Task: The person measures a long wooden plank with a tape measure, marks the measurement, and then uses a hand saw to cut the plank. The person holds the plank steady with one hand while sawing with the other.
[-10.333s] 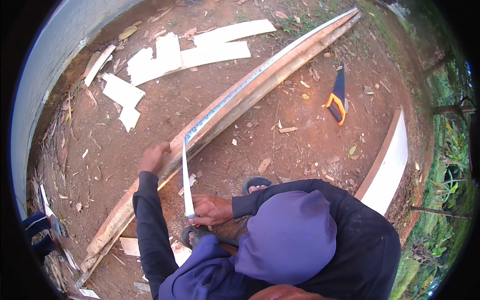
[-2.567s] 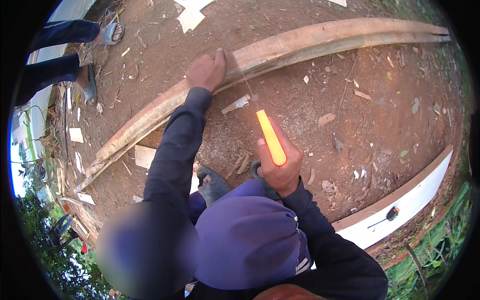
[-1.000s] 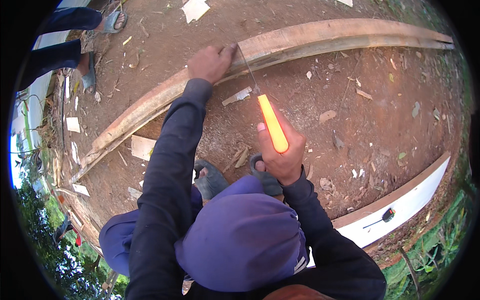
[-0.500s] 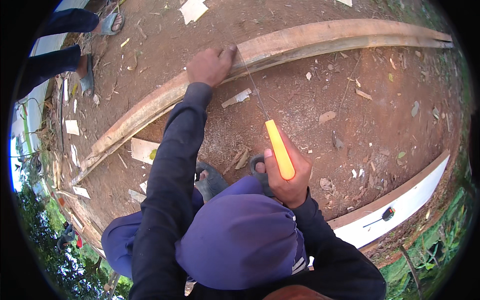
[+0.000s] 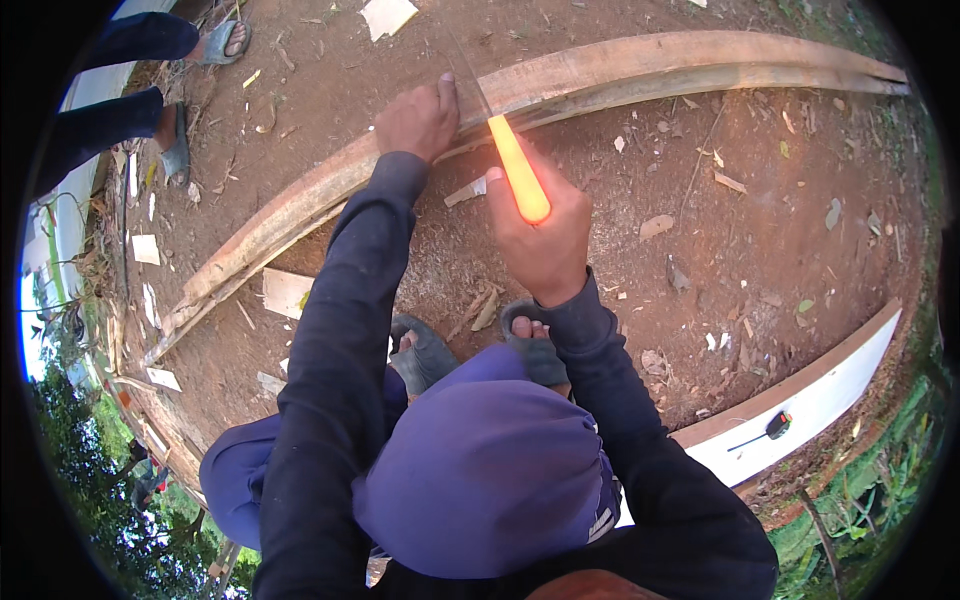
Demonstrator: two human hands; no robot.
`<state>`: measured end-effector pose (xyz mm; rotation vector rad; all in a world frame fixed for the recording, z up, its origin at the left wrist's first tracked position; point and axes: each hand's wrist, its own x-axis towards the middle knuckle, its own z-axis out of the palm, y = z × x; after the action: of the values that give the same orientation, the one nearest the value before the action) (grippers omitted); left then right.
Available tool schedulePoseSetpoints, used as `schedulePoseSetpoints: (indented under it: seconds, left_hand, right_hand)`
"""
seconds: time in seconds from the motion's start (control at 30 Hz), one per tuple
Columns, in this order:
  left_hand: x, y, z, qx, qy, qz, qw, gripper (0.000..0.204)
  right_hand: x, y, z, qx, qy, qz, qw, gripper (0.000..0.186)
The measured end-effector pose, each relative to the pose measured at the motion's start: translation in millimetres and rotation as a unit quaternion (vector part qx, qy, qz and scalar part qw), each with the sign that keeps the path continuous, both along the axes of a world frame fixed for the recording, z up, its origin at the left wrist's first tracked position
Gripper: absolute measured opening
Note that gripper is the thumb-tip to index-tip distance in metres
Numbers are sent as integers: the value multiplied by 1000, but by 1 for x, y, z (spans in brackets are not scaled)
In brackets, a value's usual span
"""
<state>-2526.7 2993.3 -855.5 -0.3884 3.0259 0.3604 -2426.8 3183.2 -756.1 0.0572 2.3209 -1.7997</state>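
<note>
A long wooden beam [image 5: 620, 72] crosses the ground ahead of my feet, bent into an arc by the lens. My left hand [image 5: 418, 118] presses on top of it, fingers wrapped over the wood and the thumb beside the blade. In my right hand [image 5: 540, 225] is a handsaw [image 5: 519, 170], gripped by its yellow handle. Its thin blade, seen nearly edge-on, lies across the beam just right of my left hand and reaches past the far side. How deep the blade sits in the wood cannot be made out.
A white-faced board [image 5: 790, 410] lies at the right with a small dark tape measure [image 5: 778, 425] on it. Wood scraps, such as a flat offcut [image 5: 287, 292], and leaves litter the dirt. At upper left stand another person's sandalled feet [image 5: 222, 42]. My own sandals [image 5: 425, 355] are below the beam.
My right hand has pushed the saw forward, away from me, so the handle is now close to the beam. My left hand stays on the beam in nearly the same place.
</note>
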Motion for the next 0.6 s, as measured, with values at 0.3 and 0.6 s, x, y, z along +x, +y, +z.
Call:
schedulePoseSetpoints:
  seconds: [0.3,0.6]
  left_hand:
    - [3,6,-1,-1,-9,16,1000,59]
    - [2,-6,-10,-47,23,-25,998,49]
  right_hand:
    - [44,17,-4,-3,61,-25,998,46]
    - [90,44,11,-64,5,-27,998,46]
